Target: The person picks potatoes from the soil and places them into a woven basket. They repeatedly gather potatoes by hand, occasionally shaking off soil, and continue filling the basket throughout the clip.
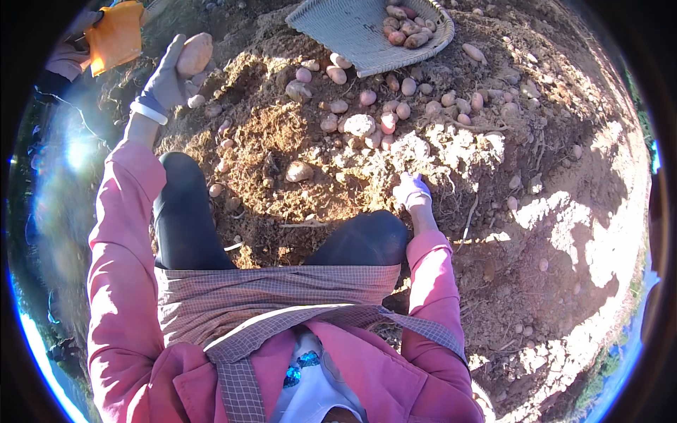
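My left hand (168,84), in a pale grey glove, is raised at the upper left and grips a large potato (194,54). My right hand (411,189), in a light purple-looking glove, reaches down to the loose soil just beyond my right knee; its fingertips are hard to make out against the bright clods. Several reddish and tan potatoes (387,122) lie on the earth ahead of me. One brown potato (299,172) rests by itself between my knees and that group. At the top, a woven scoop basket (344,37) holds several potatoes (410,27).
Uneven, clumpy soil (534,285) surrounds me, with dry roots (469,218) and scattered small potatoes on the right. Another person's gloved hand (87,21) and an orange bag (113,37) are at the upper left. My knees border the near soil.
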Demonstrator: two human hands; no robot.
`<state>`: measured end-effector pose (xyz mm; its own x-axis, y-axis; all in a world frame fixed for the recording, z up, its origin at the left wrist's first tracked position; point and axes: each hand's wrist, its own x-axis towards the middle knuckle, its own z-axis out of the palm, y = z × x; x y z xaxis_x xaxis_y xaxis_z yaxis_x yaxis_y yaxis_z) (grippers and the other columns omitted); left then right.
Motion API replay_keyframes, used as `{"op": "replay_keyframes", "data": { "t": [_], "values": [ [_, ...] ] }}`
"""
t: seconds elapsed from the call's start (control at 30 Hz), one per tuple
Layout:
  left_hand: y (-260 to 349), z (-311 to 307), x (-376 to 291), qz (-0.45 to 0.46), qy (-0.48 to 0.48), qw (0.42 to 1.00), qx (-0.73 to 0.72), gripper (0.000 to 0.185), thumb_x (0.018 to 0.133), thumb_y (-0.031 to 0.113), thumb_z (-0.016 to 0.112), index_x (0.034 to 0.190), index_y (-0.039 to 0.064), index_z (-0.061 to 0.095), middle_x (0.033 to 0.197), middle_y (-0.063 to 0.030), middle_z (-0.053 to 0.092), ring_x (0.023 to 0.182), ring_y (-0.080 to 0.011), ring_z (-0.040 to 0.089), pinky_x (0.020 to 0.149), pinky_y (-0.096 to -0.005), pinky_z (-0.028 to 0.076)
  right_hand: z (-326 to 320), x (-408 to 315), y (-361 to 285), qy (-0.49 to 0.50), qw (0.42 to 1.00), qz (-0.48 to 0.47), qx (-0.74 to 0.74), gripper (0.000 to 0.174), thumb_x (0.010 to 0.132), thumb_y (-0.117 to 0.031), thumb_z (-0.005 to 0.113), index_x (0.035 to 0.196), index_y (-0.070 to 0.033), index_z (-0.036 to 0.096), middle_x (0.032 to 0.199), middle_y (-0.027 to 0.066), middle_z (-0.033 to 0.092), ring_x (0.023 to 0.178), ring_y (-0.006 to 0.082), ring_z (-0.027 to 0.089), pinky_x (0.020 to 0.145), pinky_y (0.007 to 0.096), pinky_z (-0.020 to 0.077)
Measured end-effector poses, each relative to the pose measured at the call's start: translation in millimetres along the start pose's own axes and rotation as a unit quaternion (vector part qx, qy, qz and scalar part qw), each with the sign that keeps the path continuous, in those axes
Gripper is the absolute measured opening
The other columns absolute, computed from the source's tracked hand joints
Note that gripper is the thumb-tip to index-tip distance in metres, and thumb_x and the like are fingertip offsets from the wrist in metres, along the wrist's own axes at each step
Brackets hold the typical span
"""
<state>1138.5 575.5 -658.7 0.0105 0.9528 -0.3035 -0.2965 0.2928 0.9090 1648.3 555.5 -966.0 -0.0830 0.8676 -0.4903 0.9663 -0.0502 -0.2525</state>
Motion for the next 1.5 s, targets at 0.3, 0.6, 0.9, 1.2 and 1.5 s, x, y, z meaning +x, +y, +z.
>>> {"op": "replay_keyframes", "data": {
  "t": [0.3, 0.6, 0.9, 1.2, 1.5],
  "values": [
    [-9.3, -85.8, -31.2, 0.062, -0.2, 0.948, 0.241, 0.057, 0.099, 0.051, 0.049, 0.137, 0.009, 0.048, 0.118, -0.0037, 0.061, 0.089, -0.0122, 0.06, 0.072, -0.026, 0.049, 7.1, 23.6, 2.3, -0.06, 0.996, -0.007, -0.067, 0.042, 0.085, -0.021, 0.054, 0.124, -0.005, 0.058, 0.125, 0.0297, 0.056, 0.115, 0.0403, 0.058, 0.097, 0.0481, 0.0469],
    [-81.6, -24.6, 28.5, -0.079, 0.028, 0.985, 0.153, 0.044, 0.099, 0.038, 0.055, 0.128, 0.005, 0.056, 0.108, -0.0081, 0.065, 0.082, -0.0103, 0.064, 0.069, -0.0167, 0.053, 18.5, 25.8, -9.0, 0.029, 0.992, 0.038, -0.113, 0.039, 0.088, -0.02, 0.051, 0.123, -0.008, 0.061, 0.119, 0.0228, 0.063, 0.11, 0.0367, 0.063, 0.097, 0.0488, 0.0459],
    [-105.9, 52.8, 50.4, -0.058, -0.247, 0.879, 0.404, 0.052, 0.099, 0.037, 0.053, 0.141, 0.008, 0.044, 0.126, -0.0123, 0.059, 0.104, -0.0221, 0.063, 0.099, -0.0327, 0.049, 8.6, 19.0, -10.4, 0.011, 0.994, 0.085, -0.065, 0.032, 0.09, -0.022, 0.054, 0.118, -0.01, 0.062, 0.126, 0.0227, 0.057, 0.106, 0.0375, 0.065, 0.087, 0.0466, 0.0545],
    [-172.9, 66.4, 16.7, -0.168, -0.72, 0.534, 0.41, 0.047, 0.096, 0.044, 0.057, 0.122, 0.006, 0.057, 0.11, -0.0143, 0.064, 0.101, -0.0271, 0.061, 0.085, -0.0397, 0.047, -2.3, 46.5, -19.6, -0.085, 0.988, 0.076, -0.1, 0.025, 0.075, -0.018, 0.064, 0.096, -0.006, 0.074, 0.1, 0.0186, 0.071, 0.09, 0.0328, 0.069, 0.078, 0.0432, 0.0545],
    [-206.4, 75.8, 56.6, -0.056, -0.739, 0.611, 0.278, 0.051, 0.095, 0.042, 0.059, 0.134, 0.008, 0.051, 0.107, -0.0112, 0.066, 0.094, -0.0214, 0.064, 0.081, -0.0341, 0.05, -12.5, 64.8, 7.9, -0.209, 0.955, 0.203, 0.056, 0.026, 0.072, -0.024, 0.065, 0.09, -0.007, 0.074, 0.093, 0.0169, 0.072, 0.084, 0.0298, 0.069, 0.074, 0.0421, 0.0546]
  ]
}}
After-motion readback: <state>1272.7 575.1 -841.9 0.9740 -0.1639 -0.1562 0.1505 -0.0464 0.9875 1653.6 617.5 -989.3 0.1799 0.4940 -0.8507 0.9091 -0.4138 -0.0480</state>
